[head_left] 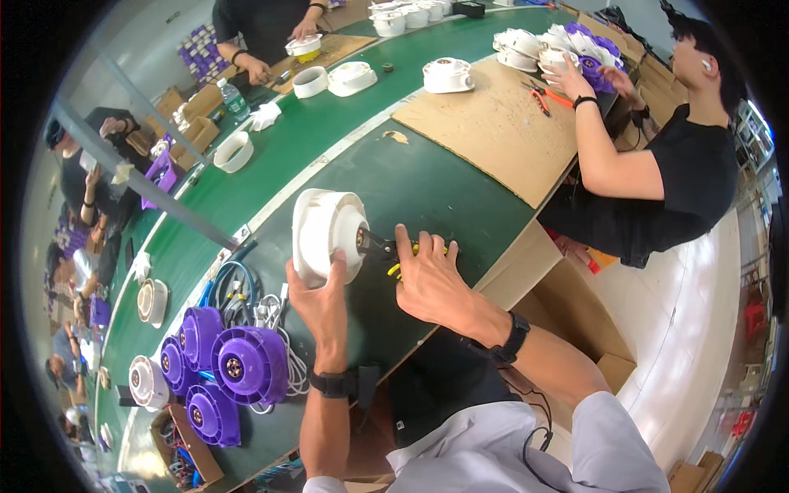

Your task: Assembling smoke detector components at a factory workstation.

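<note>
My left hand is closed on a round white plastic housing, tilted on its side above the dark green table, its hub turned to the right. In my right hand is a pair of pliers with black and yellow handles. Their jaws touch the hub at the housing's centre; exactly what they grip there is too small to make out. To the left of my left hand stand several purple round housings with metal centres. Coiled white cables and a blue cable lie beside them.
A green conveyor curves past the table, carrying white rings and housings. On the right, a co-worker handles parts over a cardboard sheet with orange-handled pliers. A metal post crosses at left. A cardboard box of small parts sits near left.
</note>
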`<state>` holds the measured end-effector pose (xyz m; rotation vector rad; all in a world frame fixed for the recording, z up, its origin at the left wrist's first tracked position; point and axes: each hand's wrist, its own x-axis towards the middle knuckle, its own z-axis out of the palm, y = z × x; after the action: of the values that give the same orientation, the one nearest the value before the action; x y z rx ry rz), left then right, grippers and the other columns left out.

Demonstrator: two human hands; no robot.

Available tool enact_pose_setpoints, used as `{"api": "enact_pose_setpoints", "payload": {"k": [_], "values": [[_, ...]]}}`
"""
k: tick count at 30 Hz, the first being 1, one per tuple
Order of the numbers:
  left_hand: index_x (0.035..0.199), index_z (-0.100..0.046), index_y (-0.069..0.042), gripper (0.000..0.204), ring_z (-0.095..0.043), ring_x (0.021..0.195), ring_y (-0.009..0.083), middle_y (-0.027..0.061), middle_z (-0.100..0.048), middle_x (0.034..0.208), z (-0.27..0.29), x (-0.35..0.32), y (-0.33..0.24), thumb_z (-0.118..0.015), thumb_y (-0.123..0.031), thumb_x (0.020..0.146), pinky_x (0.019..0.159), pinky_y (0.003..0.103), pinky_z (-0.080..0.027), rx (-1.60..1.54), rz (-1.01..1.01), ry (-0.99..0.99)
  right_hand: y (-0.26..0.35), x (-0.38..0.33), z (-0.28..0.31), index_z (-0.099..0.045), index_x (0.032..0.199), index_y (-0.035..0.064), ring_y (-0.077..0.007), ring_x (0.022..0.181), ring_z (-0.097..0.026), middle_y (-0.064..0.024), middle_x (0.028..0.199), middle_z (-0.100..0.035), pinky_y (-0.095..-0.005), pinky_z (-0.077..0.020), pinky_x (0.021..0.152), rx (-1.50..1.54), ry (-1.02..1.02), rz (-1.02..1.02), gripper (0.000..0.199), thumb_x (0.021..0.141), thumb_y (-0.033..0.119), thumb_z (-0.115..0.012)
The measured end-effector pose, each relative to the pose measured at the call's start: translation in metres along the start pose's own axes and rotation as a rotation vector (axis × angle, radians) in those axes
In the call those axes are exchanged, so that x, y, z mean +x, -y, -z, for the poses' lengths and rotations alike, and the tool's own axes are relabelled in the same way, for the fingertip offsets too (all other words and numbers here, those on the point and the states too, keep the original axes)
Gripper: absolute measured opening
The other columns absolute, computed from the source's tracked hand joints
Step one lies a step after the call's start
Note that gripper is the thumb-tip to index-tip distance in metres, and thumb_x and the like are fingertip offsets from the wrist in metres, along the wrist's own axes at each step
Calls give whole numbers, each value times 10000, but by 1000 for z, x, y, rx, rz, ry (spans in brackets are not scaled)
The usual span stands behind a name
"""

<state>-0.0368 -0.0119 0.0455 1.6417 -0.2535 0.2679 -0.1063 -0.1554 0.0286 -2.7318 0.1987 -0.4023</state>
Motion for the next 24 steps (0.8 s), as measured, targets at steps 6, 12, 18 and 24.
{"api": "enact_pose_setpoints", "payload": {"k": [6, 12, 18, 24], "values": [[1096, -583, 33, 392, -602, 874, 145, 87, -649, 974, 6, 0, 1, -756, -209, 841, 782, 282, -484, 94, -34, 35, 3, 1, 7, -369, 1346, -161, -452, 985, -520, -332, 1007, -544, -746, -346, 909, -10, 110, -76, 718, 742, 154, -594], [1054, -571, 50, 399, -591, 833, 146, 106, -645, 933, 9, 2, 0, -759, -221, 828, 724, 290, -497, 164, -64, 83, -6, 13, -5, -559, 1034, -157, -395, 954, -547, -294, 964, -586, -623, -417, 871, 20, 67, -88, 479, 688, 170, -608], [1010, -564, 50, 413, -590, 823, 158, 116, -639, 907, 10, 6, 10, -775, -245, 813, 723, 304, -500, 213, -116, 75, -4, 19, -3, -619, 962, -124, -392, 939, -570, -296, 959, -608, -571, -434, 874, -34, 144, -75, 381, 720, 171, -613], [1038, -586, 39, 419, -599, 837, 150, 96, -641, 922, 5, -1, 8, -780, -259, 815, 728, 280, -500, 208, -159, 89, 5, 12, -15, -633, 1024, -87, -400, 1045, -570, -259, 1028, -629, -593, -393, 992, -107, 1, -230, 339, 822, 185, -613]]}}
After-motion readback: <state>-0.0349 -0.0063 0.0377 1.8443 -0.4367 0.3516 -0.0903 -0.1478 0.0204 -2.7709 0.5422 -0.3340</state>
